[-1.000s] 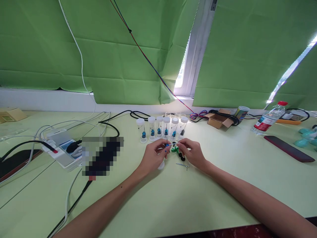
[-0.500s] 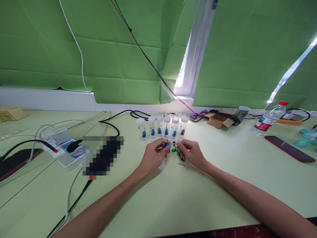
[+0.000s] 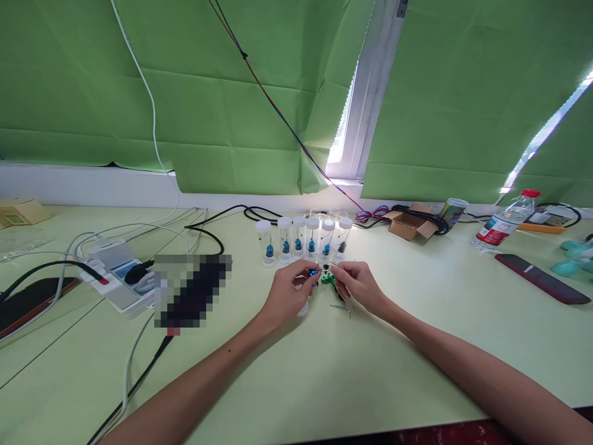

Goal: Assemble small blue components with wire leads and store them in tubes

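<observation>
My left hand (image 3: pixel 288 291) pinches a small blue part (image 3: pixel 314 272) at its fingertips. My right hand (image 3: pixel 359 285) pinches a thin metal pin that reaches toward that blue part. The two hands almost touch over the pale green table (image 3: pixel 296 371). Small green pieces (image 3: pixel 327 279) lie just behind the fingertips. A loose metal pin (image 3: pixel 341 306) lies on the table under my right hand. Behind the hands stands a row of several clear vials with white caps (image 3: pixel 306 240), most with a blue part inside.
A white power strip (image 3: pixel 115 275) with plugs and cables lies at the left. At the back right are a cardboard box (image 3: pixel 408 225), a can (image 3: pixel 452 211), a water bottle (image 3: pixel 503 220) and a dark phone (image 3: pixel 540 277). Green curtains hang behind.
My right hand has drawn slightly left toward the left hand, closing the gap between the pin and the blue part. The left hand has barely moved.
</observation>
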A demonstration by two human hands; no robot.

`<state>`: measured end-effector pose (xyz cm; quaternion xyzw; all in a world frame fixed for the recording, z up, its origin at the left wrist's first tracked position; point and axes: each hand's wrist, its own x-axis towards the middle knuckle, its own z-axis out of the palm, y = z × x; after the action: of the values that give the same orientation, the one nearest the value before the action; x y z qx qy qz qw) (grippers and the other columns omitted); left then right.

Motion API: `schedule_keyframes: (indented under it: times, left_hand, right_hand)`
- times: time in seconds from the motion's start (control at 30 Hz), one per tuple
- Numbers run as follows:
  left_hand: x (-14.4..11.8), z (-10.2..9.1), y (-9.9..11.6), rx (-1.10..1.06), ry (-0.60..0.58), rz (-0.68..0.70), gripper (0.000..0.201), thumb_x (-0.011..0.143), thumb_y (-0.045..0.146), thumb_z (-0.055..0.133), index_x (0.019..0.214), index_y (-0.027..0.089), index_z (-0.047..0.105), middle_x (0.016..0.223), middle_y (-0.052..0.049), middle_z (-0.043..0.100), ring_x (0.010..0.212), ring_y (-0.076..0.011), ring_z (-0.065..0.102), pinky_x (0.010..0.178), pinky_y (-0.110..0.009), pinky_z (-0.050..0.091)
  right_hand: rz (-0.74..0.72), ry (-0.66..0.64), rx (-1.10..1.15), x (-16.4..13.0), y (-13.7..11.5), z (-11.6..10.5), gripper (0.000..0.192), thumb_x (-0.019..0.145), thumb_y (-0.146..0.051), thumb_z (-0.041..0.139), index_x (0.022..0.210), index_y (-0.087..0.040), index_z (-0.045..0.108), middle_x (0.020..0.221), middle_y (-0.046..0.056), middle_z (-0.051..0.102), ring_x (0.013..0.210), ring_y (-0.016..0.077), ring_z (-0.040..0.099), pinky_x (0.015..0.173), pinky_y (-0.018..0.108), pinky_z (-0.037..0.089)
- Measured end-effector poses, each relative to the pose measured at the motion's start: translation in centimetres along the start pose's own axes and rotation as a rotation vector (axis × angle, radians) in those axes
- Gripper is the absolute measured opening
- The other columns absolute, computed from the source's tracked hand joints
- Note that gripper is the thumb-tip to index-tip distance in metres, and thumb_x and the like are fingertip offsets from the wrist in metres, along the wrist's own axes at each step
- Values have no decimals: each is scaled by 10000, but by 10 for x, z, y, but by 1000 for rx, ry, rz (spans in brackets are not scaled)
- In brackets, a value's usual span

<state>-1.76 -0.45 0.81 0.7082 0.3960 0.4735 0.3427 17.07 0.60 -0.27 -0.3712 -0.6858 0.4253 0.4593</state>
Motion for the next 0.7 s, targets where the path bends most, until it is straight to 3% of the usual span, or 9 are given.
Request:
schedule_keyframes:
  times: [0.27,0.53,0.7]
  left_hand:
    - [1,0,5,-24,9,-26,191,832,365,598,849,184,655,747,-22,620,588,-117,538,579,-250,495]
    - [3,-1,3,-157,32,-126,255,789,420,649,860,174,648,651,2,595,542,-117,537,550,-258,486]
    - [4,-2,2,-206,14,-143,261,788,415,661,877,170,642,641,6,589,562,-123,544,582,-265,488]
  right_hand:
    - [-9,5,-25,0,1,0,486,915,-534,495,575,-187,475,412,-49,446,377,82,392,434,229,352]
    - [-98,62,-16,2,4,-3,324,859,-476,615,970,-172,606,669,-10,587,475,94,507,462,232,425]
    - [-160,79,-88,1,5,-3,289,850,-406,643,1015,-169,652,697,-1,590,526,95,517,507,235,465]
